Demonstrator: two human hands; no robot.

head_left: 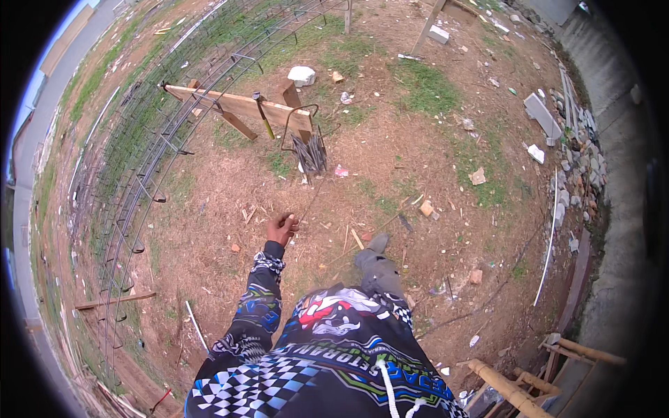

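Note:
My left hand reaches forward over the bare ground with its fingers curled. Whether a thin dark line by its fingertips is a wire in its grip or something lying on the ground is hard to make out. Ahead of it is a wooden plank raised on short posts. A hammer with a yellow-green handle hangs over the plank's edge. At the plank's right end hangs a bundle of bent steel stirrups. My right hand does not show; my body covers that side.
A long rebar cage curves along the left. Rubble and a concrete wall line the right. White block pieces and wood scraps litter the dirt. Bamboo poles stand at lower right.

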